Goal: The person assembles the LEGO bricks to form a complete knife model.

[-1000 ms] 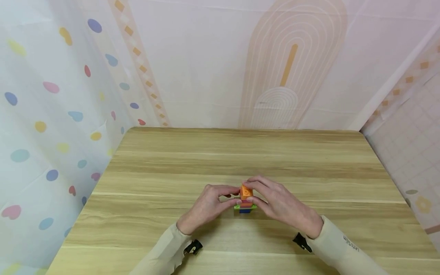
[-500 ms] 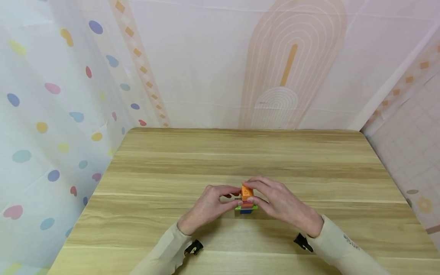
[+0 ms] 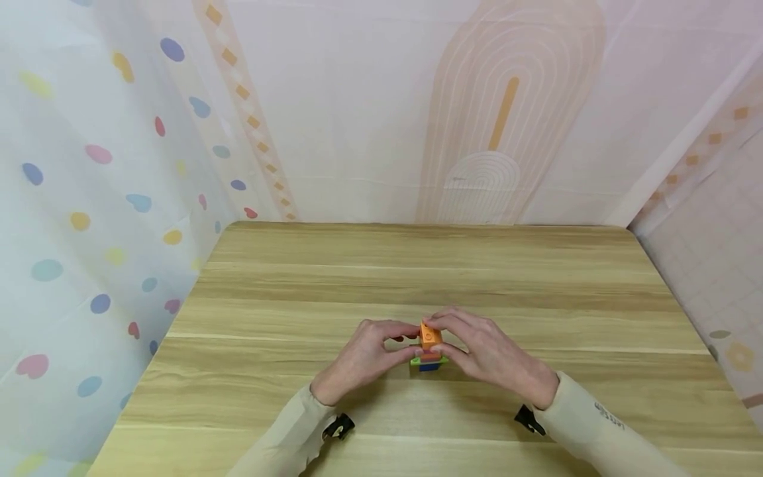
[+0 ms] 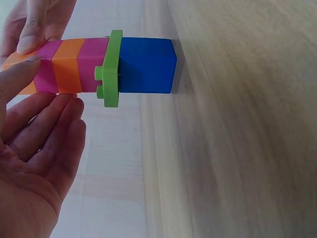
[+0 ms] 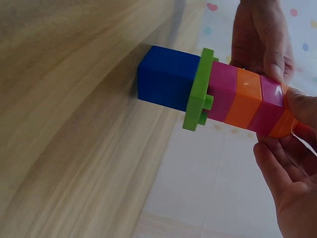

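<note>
A tower of toy building bricks stands upright on the wooden table. Its base is a blue block [image 4: 148,64], topped by a wider green plate [image 4: 113,69] with studs showing. Above come a magenta brick [image 5: 223,91], an orange brick [image 5: 242,101], another magenta brick [image 5: 266,106] and a top orange brick [image 3: 429,336]. My left hand [image 3: 372,351] pinches the tower at the upper magenta brick. From the other side, my right hand [image 3: 485,348] grips the top orange brick between thumb and fingers. The fingers partly hide the upper bricks.
The wood-grain table [image 3: 298,285] reaches back to a patterned curtain [image 3: 357,119]. A dotted curtain [image 3: 119,265] hangs at the left. Black clips [image 3: 338,426] sit at both sleeve cuffs.
Both hands keep their places on the tower, and the bricks look the same. The whole head view has shifted slightly.
</note>
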`<state>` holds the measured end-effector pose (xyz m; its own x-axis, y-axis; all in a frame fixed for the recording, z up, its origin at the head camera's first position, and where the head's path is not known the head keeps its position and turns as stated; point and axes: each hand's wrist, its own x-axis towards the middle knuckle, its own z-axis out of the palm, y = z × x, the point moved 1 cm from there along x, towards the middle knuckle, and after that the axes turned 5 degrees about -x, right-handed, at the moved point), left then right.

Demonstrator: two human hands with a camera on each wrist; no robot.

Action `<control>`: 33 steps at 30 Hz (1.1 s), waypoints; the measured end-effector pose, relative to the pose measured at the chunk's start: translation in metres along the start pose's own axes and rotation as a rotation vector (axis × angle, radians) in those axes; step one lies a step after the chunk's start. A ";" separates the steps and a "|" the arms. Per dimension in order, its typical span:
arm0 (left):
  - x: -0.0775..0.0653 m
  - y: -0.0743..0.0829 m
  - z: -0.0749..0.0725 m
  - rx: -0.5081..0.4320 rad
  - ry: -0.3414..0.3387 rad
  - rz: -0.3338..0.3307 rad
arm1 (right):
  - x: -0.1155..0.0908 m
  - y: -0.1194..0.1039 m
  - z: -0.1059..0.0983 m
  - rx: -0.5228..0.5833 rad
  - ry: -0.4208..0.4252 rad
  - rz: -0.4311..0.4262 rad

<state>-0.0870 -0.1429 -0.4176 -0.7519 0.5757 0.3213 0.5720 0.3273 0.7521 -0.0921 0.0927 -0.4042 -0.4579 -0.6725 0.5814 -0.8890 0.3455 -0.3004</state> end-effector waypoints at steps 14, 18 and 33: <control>0.003 -0.003 0.000 0.010 0.003 -0.046 | 0.000 -0.002 -0.004 0.027 -0.061 0.145; 0.004 0.002 -0.001 0.015 0.008 -0.060 | 0.000 -0.005 -0.013 0.104 -0.108 0.254; 0.008 0.006 -0.006 -0.033 0.043 0.002 | 0.003 -0.007 -0.008 0.044 -0.015 0.126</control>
<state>-0.0918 -0.1406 -0.4065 -0.7645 0.5436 0.3466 0.5629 0.3008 0.7698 -0.0870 0.0937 -0.3940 -0.5653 -0.6355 0.5259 -0.8236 0.3989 -0.4033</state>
